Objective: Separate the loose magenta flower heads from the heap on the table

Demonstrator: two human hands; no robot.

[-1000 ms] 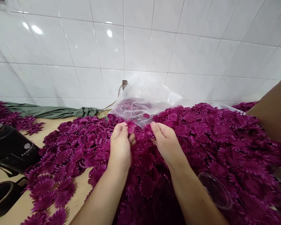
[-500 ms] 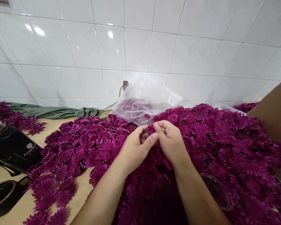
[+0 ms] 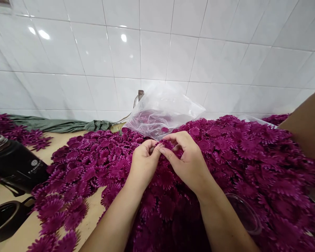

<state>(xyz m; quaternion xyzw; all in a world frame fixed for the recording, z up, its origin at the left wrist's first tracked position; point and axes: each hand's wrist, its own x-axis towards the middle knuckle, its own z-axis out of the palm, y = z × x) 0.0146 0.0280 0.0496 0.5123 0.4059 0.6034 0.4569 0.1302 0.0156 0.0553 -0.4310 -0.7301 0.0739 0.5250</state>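
A magenta artificial flower head (image 3: 166, 143) is pinched between both hands, partly covered by the fingers. My left hand (image 3: 145, 159) grips its left edge with thumb and fingertips pressed together. On the other side, my right hand (image 3: 187, 157) has its thumb laid across the petals and its fingers curled behind them. Beneath and around both hands spreads a big heap of matching magenta flower heads (image 3: 233, 150). A clear plastic bag (image 3: 168, 101) with some magenta pieces in it lies just beyond my fingers.
At the left are a black bottle (image 3: 17, 166) and a dark mug (image 3: 5, 220) on the tan tabletop (image 3: 90, 213). Green cloth (image 3: 57, 124) runs along the tiled wall. A clear round plastic lid (image 3: 244, 213) lies right of my forearm, and cardboard (image 3: 307, 122) stands far right.
The flower head has shifted slightly left and turned between my fingers. My left hand has moved left, and my right thumb now reaches further across the petals.
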